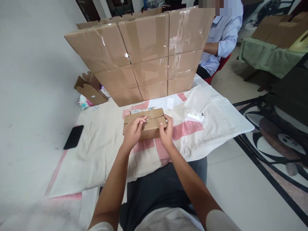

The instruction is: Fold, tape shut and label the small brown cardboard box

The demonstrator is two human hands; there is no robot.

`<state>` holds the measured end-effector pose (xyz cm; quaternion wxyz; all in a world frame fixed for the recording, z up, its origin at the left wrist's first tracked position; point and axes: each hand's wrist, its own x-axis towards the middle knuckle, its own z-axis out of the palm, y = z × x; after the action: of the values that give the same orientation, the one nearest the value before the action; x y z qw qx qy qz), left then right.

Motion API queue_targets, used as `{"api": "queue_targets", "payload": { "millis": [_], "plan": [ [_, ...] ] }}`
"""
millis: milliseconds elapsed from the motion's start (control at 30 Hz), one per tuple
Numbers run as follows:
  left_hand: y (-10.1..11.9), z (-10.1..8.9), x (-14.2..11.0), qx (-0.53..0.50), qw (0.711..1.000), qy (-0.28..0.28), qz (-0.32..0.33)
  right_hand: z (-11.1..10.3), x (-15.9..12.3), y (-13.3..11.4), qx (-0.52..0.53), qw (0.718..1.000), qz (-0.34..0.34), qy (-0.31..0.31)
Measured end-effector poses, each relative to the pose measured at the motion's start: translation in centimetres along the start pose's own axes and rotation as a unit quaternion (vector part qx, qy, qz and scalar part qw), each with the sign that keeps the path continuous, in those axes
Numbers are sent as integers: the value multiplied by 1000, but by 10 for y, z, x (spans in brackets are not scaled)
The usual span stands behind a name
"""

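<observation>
A small closed cardboard box (151,123) lies on the cloth-covered table in front of me. My right hand (166,131) grips its right end, thumb on the near side and fingers round the far side. Over the left part of the lid rests my left hand (134,129), its fingers curled and pressed together near the lid's seam. A small shiny bit shows at those fingertips, too small to name. Behind the box, a crumpled pale patterned item (141,111) is partly hidden. To the right is a white tape dispenser (194,116).
A tall taped cardboard partition (150,57) stands across the table's back. A patterned sheet (158,102) lies before it. At left are an open carton (91,89) and a black phone (73,137) by the wall. A person in a light-blue shirt (222,35) sits beyond the partition.
</observation>
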<state>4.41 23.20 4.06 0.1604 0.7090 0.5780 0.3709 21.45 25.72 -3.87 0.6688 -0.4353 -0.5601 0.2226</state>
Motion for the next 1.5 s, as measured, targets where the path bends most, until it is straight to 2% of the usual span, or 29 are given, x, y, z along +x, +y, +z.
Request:
{"api": "queue_targets", "payload": {
  "millis": [100,167,233,367,400,433,500,600,800,1100,1200,1300,1500],
  "plan": [
    [1,-1,1,8,1000,3,-1,-9,0,2,3,999,-2,-34],
    [2,-2,0,23,1000,6,5,-32,8,8,-7,996,-17,-82],
    [3,-1,-2,53,998,7,21,-70,27,17,-35,993,-40,-105],
    [2,5,-5,114,991,21,63,-158,89,46,-111,993,-42,-24],
    [1,6,-4,125,990,27,67,-175,105,54,-162,985,-32,-39],
    [0,8,-4,133,988,34,68,-187,120,61,-207,976,7,-74],
    [-3,10,-3,144,986,45,67,-200,145,75,-259,943,117,-171],
    [-6,11,-4,143,986,48,76,-205,171,86,-264,903,218,-258],
    [-3,9,-7,148,985,38,83,-213,201,85,-270,843,306,-351],
    [-7,12,-7,148,985,44,79,-204,219,69,-318,754,407,-405],
    [-5,11,-7,148,985,46,78,-200,219,59,-323,733,432,-415],
    [-1,11,-7,146,985,47,85,-199,213,49,-312,735,448,-401],
    [-2,11,-9,143,985,42,84,-209,196,36,-225,803,447,-323]
  ]
}}
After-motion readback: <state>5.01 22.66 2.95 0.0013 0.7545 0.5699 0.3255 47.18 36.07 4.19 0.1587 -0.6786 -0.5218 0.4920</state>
